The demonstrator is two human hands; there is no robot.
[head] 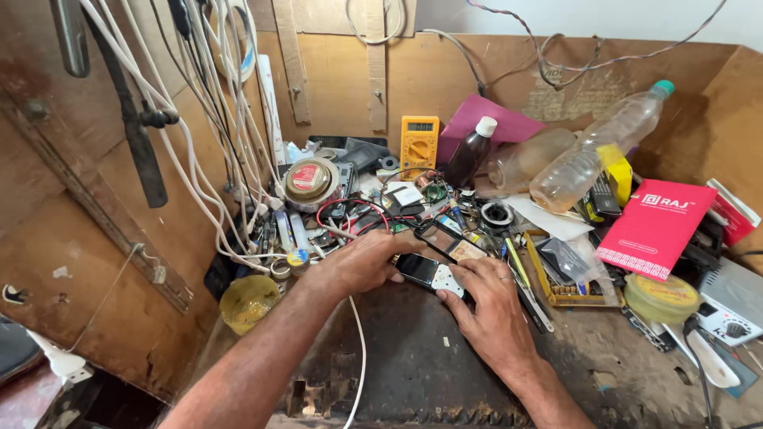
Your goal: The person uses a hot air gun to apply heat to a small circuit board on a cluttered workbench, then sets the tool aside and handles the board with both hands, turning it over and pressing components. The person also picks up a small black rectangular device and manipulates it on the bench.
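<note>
Both hands hold the small black phone in the middle of the messy bench, left hand at nine o'clock, right hand at four o'clock, so grip gently and keep it flat.

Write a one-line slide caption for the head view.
Left hand and right hand hold a small phone over a cluttered workbench near a yellow multimeter.

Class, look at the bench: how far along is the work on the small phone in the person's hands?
Done: the small phone lies at the bench's back edge. In hand: the left hand and right hand grip its two ends. Left: whether it is opened cannot be told; the yellow multimeter stands untouched behind.
</note>
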